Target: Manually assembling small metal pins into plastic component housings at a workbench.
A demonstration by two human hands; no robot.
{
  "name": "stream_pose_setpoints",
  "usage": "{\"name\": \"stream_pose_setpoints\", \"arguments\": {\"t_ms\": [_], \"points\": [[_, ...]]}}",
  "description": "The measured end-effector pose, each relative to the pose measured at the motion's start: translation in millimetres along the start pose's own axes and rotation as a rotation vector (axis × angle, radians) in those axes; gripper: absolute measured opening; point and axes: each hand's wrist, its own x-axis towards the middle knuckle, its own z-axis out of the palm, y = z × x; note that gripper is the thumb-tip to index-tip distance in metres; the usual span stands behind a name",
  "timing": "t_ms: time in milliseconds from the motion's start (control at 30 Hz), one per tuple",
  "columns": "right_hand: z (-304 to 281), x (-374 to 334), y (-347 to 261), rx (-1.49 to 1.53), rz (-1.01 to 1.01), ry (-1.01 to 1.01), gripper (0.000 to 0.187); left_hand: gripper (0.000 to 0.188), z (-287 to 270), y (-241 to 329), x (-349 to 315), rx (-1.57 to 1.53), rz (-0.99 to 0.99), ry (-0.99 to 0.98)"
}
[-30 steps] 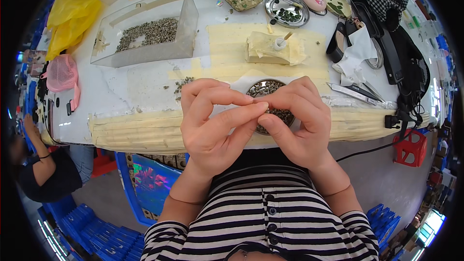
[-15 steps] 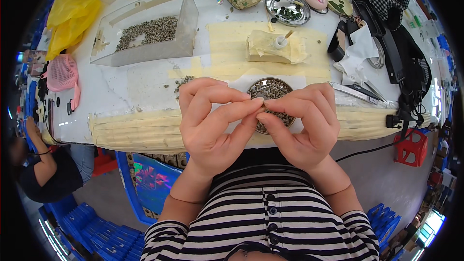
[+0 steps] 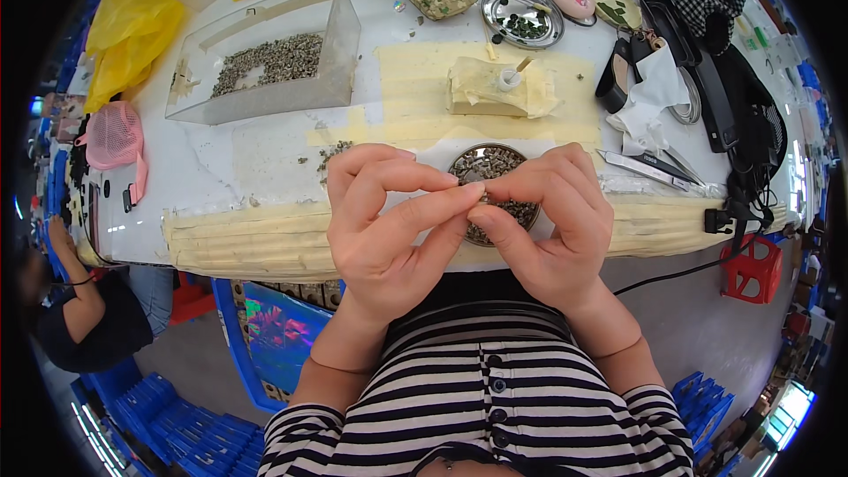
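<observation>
My left hand [image 3: 389,234] and my right hand [image 3: 561,221] meet fingertip to fingertip at the near edge of the table. Thumb and forefinger are pinched together on each hand. Whatever sits between the fingertips is too small and too covered to name. Just beneath and behind them stands a round metal dish [image 3: 488,152] full of small grey-brown pieces, partly hidden by my fingers. A little pile of similar loose bits [image 3: 332,155] lies beyond my left hand.
Farther back are a clear box [image 3: 340,79] of small pieces, a taped block [image 3: 481,102] with a small white pot, and a metal plate [image 3: 552,35] of dark green bits. Tweezers [image 3: 649,170] lie at right. Another person [image 3: 97,318] sits at left.
My right hand has shifted very slightly left, and its fingertips have moved a little against those of my left hand. The objects on the table keep their places.
</observation>
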Motion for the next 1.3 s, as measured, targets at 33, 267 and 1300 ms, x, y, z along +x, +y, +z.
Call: {"name": "stream_pose_setpoints", "arguments": {"t_ms": [33,267,1300], "points": [[0.8,-2.0,0.0,-0.071,-0.052,0.044,0.023,0.033,0.5,-0.3,0.3,0.011,0.008,0.004],[4.1,-6.0,-3.9,-0.286,-0.248,0.118,0.028,0.031,2.9,-0.1,-0.2,0.008,-0.020,0.034],[4.2,-0.8,2.4,0.067,0.012,-0.018,0.024,0.027,0.3,-0.1,-0.2,-0.015,-0.009,0.016]]}}
